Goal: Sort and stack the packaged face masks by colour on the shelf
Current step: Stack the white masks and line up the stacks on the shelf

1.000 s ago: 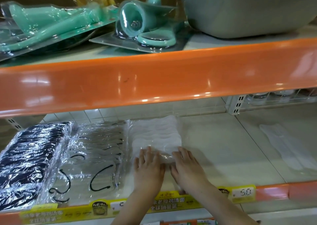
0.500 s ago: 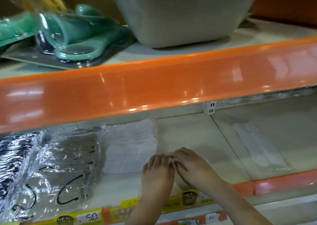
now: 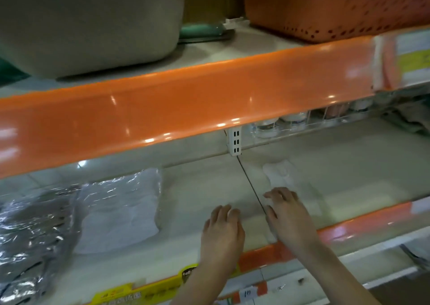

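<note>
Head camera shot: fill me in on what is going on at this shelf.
A person is sorting packaged masks on the lower shelf. Both hands are open and hold nothing: the left hand hovers over bare shelf, the right hand reaches toward a loose white mask pack lying apart past the shelf seam. A white mask stack and a stack with dark masks sit at left.

A grey tub [image 3: 88, 23] is seen at upper left on the upper shelf, an orange perforated basket [image 3: 325, 7] at upper right, and a teal item [image 3: 201, 30] between them. White jars [image 3: 290, 121] are noted behind a wire rail, right of centre.
</note>
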Demonstrator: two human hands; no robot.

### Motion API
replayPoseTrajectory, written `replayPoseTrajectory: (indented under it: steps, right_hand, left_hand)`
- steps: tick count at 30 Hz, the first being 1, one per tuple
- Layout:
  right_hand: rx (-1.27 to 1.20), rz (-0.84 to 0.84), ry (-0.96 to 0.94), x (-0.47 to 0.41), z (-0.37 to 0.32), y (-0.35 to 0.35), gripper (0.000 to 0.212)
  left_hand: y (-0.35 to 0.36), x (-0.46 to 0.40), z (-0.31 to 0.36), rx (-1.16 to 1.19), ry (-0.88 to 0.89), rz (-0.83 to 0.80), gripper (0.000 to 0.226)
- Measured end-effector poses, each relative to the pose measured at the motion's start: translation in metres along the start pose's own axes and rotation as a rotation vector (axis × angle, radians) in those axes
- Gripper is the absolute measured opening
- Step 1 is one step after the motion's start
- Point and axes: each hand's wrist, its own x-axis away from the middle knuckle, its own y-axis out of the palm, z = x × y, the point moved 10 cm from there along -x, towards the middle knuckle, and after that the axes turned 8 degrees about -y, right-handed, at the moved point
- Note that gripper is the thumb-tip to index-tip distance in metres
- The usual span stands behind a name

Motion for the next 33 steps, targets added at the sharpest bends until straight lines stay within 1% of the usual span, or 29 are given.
replayPoseTrajectory:
  steps: [3,5,8,10,14,19,24,25,27,28,30,32,33]
  right_hand:
    - [0.103,-0.028,0.059,0.004,0.025,-0.001,0.052]
    - [0.127,-0.069,0.081,0.007,0.040,0.004,0.064]
    - [0.130,-0.134,0.097,0.013,0.053,0.014,0.072]
    - [0.138,-0.131,0.077,0.015,0.054,0.015,0.068]
    - [0.148,-0.048,0.047,0.017,0.051,0.008,0.059]
    - [0.134,0.033,0.035,0.019,0.048,0.003,0.045]
    - [-0.047,0.093,0.025,0.021,0.052,-0.005,0.033]
    - [-0.116,0.085,0.037,0.019,0.053,-0.006,0.028]
    - [-0.335,0.032,0.113,0.016,0.059,-0.004,0.019]
    - [-0.454,0.011,0.163,0.014,0.063,-0.002,0.018]
    - [-0.645,-0.012,0.226,0.012,0.065,-0.001,0.016]
    - [-0.779,-0.030,0.243,0.009,0.058,-0.005,0.013]
    - [-0.843,-0.045,0.248,0.009,0.053,-0.008,0.013]
  left_hand:
    - [0.013,-0.006,0.023,0.010,0.022,-0.010,0.036]
    - [0.021,-0.009,0.038,0.029,0.048,-0.013,0.035]
    - [0.026,-0.013,0.058,0.061,0.083,0.003,0.032]
    - [0.028,-0.014,0.070,0.075,0.106,0.006,0.030]
    - [0.034,-0.008,0.084,0.086,0.139,0.014,0.030]
    - [0.037,-0.005,0.079,0.084,0.112,0.030,0.033]
    - [0.032,-0.005,0.077,0.092,0.118,0.092,0.032]
    - [0.031,-0.005,0.076,0.118,0.113,0.100,0.032]
    - [0.028,-0.007,0.074,0.224,0.074,0.073,0.033]
    - [0.029,-0.008,0.070,0.288,0.035,0.052,0.034]
    - [0.032,-0.009,0.065,0.447,-0.077,-0.074,0.040]
    - [0.036,-0.008,0.064,0.650,-0.155,-0.200,0.047]
    - [0.033,-0.007,0.065,0.679,-0.170,-0.221,0.051]
